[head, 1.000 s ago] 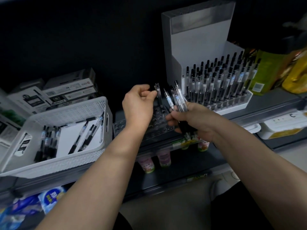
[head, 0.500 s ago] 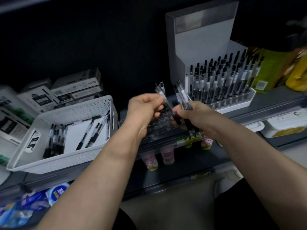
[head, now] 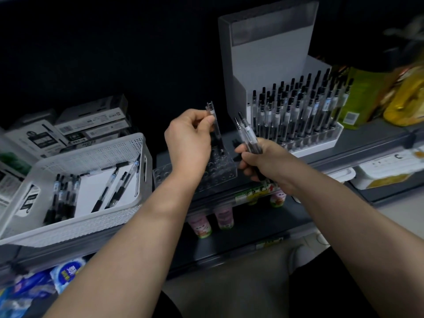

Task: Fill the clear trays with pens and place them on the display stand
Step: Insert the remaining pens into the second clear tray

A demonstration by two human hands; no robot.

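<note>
A clear tray [head: 220,173] with rows of round holes lies on the dark shelf in front of me. My left hand [head: 189,143] pinches one clear pen [head: 214,125] upright, its black tip down at the tray's far holes. My right hand [head: 259,161] grips a small bundle of pens [head: 246,134] just right of the tray. Behind stands the grey display stand [head: 270,56], with a filled tray of upright pens [head: 298,111] at its foot.
A white perforated basket [head: 91,161] at the left holds several loose pens and a white sheet. Pen boxes [head: 91,125] are stacked behind it. Yellow-green packages [head: 367,97] stand at the right. Small pink bottles [head: 223,216] sit on the shelf below.
My left hand took one pen from the bundle and brought it upright over the clear tray. The bundle in my right hand has fewer pens.
</note>
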